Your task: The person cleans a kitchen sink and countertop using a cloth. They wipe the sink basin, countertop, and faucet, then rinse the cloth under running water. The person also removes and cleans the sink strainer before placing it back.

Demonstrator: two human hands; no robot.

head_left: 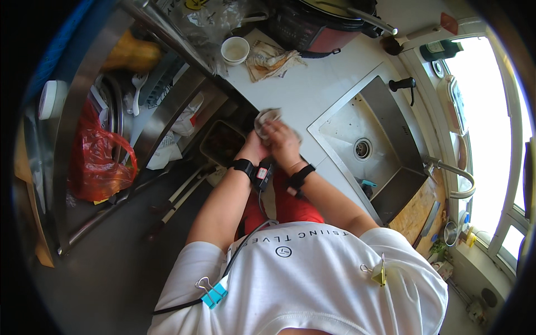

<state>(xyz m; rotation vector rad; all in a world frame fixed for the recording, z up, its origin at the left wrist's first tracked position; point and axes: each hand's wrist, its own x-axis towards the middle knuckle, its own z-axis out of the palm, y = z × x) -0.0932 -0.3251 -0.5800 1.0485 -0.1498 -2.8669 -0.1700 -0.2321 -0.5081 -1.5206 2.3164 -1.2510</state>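
Observation:
Both hands are close together in front of me, at the near edge of the white counter. A crumpled greyish-white cloth (267, 116) is bunched between them. My right hand (283, 144) is closed over the cloth, its fingers bent across the top and slightly blurred. Under and left of it, my left hand (255, 147) holds the cloth from below, its fingers mostly hidden. Whether anything lies inside the cloth I cannot tell.
A steel sink (349, 125) is set in the counter (296, 92) at right. A white cup (235, 51), a stained cloth (272, 60) and a dark cooker (318, 33) stand farther back. On the left, a metal rack (162, 120) holds a red plastic bag (103, 159); a bin (222, 142) sits below.

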